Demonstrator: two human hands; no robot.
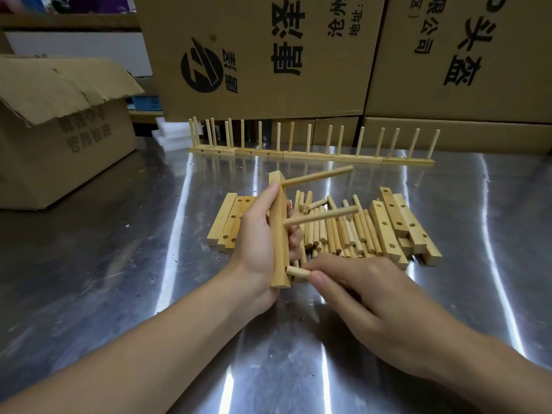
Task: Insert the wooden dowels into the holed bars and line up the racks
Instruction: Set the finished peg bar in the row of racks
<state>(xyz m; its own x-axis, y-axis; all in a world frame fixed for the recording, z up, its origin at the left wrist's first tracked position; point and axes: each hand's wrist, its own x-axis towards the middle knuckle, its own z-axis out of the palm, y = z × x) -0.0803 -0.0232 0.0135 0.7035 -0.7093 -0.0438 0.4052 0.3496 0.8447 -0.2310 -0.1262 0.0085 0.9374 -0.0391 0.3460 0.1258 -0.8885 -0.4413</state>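
My left hand [257, 243] grips a wooden holed bar [278, 234], held upright on end above the table. Two dowels [319, 216] stick out of it to the right. My right hand [358, 297] pinches a third dowel [297, 272], its tip touching the bar's lower end. Behind my hands lies a pile of loose dowels [343, 231]. Stacks of empty holed bars lie at its left [230, 222] and right [400, 225]. Several finished racks [313, 155] stand end to end in a row at the back of the table.
The work surface is a shiny metal table [149, 264]. An open cardboard box [59, 130] sits at the left. Large printed cartons [268, 55] form a wall right behind the row of racks. White foam pieces [170, 135] lie at the back left.
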